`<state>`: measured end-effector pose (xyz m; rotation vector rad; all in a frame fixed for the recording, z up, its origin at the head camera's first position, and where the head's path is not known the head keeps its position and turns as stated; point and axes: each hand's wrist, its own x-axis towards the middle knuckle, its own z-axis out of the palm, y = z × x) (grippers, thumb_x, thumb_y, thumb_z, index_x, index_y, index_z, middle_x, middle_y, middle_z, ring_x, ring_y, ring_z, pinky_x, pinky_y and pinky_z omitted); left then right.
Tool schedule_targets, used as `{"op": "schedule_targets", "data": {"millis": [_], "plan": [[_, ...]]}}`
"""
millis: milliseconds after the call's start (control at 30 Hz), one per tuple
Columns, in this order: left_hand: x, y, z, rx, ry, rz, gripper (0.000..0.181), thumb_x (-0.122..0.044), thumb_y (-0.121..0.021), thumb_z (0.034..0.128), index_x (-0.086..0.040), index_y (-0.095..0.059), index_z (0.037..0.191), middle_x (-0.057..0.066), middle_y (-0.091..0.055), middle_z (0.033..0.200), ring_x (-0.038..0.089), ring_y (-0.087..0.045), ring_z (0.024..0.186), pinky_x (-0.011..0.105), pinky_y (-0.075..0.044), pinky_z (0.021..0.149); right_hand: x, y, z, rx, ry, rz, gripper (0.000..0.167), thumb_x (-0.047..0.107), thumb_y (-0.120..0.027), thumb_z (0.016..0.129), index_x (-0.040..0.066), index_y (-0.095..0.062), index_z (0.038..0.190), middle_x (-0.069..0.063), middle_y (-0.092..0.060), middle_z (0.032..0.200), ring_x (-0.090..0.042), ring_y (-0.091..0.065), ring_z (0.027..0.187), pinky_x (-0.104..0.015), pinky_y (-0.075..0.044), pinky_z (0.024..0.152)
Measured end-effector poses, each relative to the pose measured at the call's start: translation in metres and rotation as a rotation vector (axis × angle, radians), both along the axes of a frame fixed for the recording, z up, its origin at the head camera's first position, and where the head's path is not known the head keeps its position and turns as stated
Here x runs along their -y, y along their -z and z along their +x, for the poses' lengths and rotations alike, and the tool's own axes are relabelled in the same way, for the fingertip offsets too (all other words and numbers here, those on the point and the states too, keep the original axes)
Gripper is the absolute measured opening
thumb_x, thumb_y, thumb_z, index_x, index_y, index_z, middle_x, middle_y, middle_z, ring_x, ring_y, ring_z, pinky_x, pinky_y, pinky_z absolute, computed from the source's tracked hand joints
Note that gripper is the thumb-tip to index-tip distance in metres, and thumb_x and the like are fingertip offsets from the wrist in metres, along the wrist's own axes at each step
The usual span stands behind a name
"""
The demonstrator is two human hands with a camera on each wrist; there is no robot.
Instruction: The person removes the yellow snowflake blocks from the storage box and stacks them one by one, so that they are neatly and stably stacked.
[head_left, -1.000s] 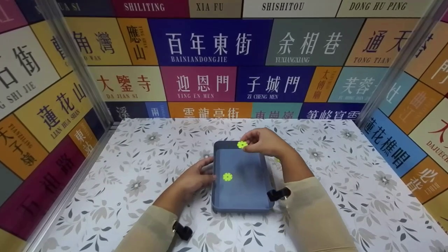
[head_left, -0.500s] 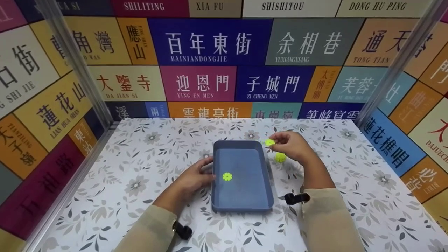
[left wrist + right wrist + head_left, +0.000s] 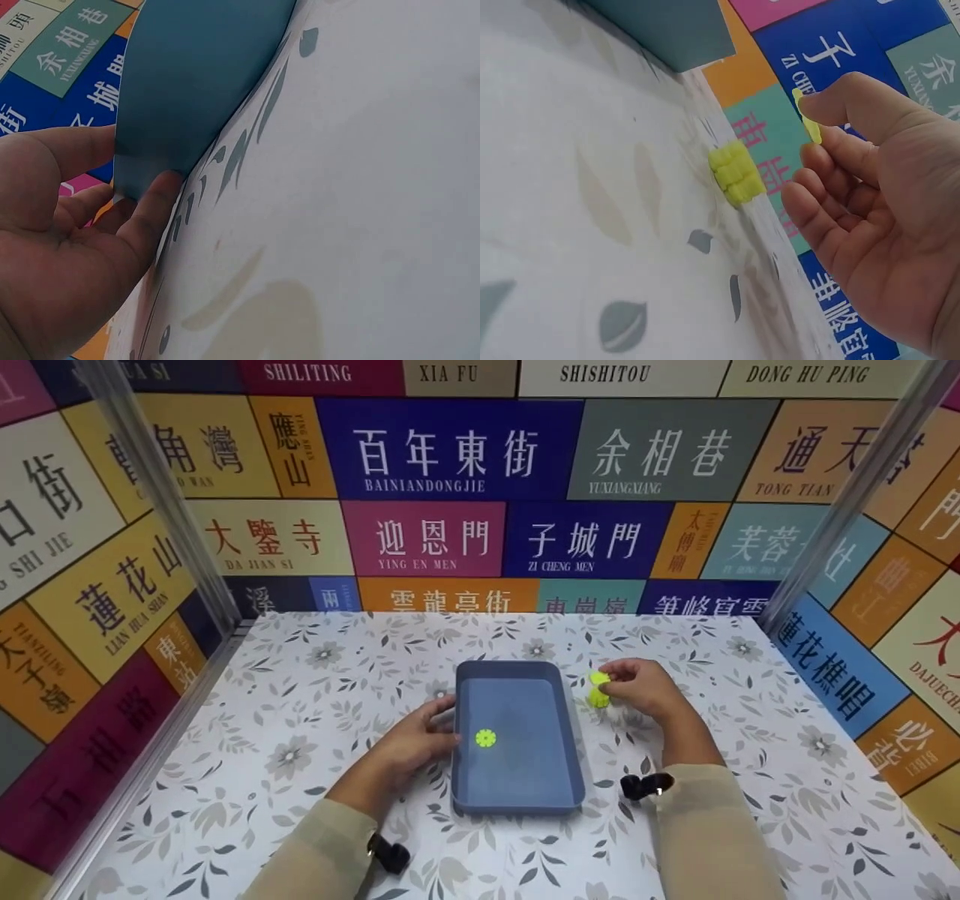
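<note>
A shallow blue-grey tray [image 3: 529,765] lies on the table, with one yellow-green flower-shaped disc [image 3: 486,738] flat inside it. My left hand [image 3: 405,746] touches the tray's left outer wall with thumb and fingers; the left wrist view shows these fingertips against the tray wall [image 3: 202,75]. To the right of the tray, my right hand [image 3: 649,688] pinches another such disc [image 3: 808,120] between thumb and index finger. Close beside that hand stands a small stack of the same discs [image 3: 736,174] on the table, partly covered by the held disc in the head view.
A white tablecloth with a leaf and flower print [image 3: 300,810] covers the table. Panels with Chinese lettering [image 3: 450,450] rise at the back and sides, with clear corner posts [image 3: 847,495]. A small black device [image 3: 646,786] is on each wrist.
With the pinched disc, my right hand has moved from above the tray's far edge, rightward and nearer to me, to the stack. My left hand and the tray have stayed put.
</note>
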<state>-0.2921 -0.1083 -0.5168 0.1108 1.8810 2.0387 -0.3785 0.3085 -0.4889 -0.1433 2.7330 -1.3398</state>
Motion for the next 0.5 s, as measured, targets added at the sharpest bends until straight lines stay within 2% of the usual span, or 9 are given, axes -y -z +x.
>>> {"op": "schedule_targets", "data": {"millis": [267, 500], "plan": [[0.0, -0.002, 0.0, 0.004, 0.003, -0.019, 0.083, 0.005, -0.07, 0.0937, -0.019, -0.038, 0.167, 0.018, -0.041, 0.171, 0.037, -0.053, 0.149, 0.042, -0.055, 0.116, -0.009, 0.01, -0.001, 0.026, 0.0, 0.017, 0.046, 0.026, -0.078, 0.096, 0.007, -0.069, 0.137, -0.016, -0.068, 0.132, -0.026, -0.062, 0.121, -0.022, -0.056, 0.091], [0.001, -0.002, -0.001, 0.001, 0.001, -0.049, 0.081, 0.003, -0.072, 0.0941, -0.02, -0.041, 0.166, 0.019, -0.044, 0.169, 0.036, -0.054, 0.149, 0.042, -0.054, 0.117, -0.01, 0.016, -0.005, 0.054, 0.007, 0.064, 0.043, 0.029, -0.078, 0.095, 0.01, -0.072, 0.134, -0.012, -0.071, 0.13, -0.024, -0.064, 0.12, -0.027, -0.052, 0.095]]}}
